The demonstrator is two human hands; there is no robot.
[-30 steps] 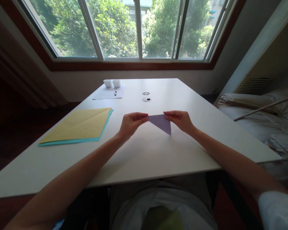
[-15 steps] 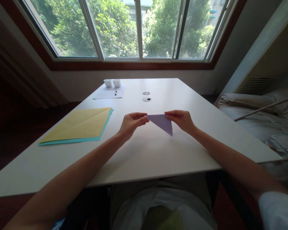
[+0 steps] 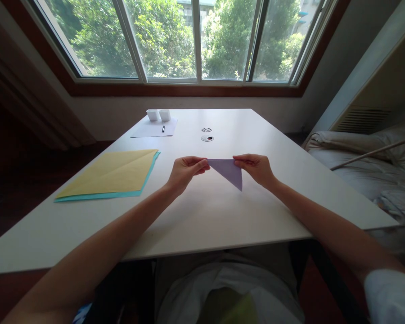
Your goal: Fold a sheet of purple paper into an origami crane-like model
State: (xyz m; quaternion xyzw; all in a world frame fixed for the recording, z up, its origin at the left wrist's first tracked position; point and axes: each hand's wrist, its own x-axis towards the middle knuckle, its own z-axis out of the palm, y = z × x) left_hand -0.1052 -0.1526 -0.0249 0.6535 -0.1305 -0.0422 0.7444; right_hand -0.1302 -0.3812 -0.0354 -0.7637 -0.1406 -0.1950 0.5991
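A purple paper folded into a triangle (image 3: pixel 228 171) is held just above the white table (image 3: pixel 209 216), its point hanging down toward me. My left hand (image 3: pixel 185 172) pinches its left corner between thumb and fingers. My right hand (image 3: pixel 255 168) pinches the right corner the same way. Both hands are closed on the paper near the table's middle.
A stack of yellow paper over teal paper (image 3: pixel 113 174) lies at the left. At the far end sit two small white cups (image 3: pixel 158 114), a white sheet (image 3: pixel 154 128) with a pen (image 3: pixel 162 129), and two round cable holes (image 3: pixel 207 134). A sofa (image 3: pixel 367 166) stands to the right.
Hands and purple triangle stay almost in place; the view shifted slightly, and the paper is held a touch higher and tauter.
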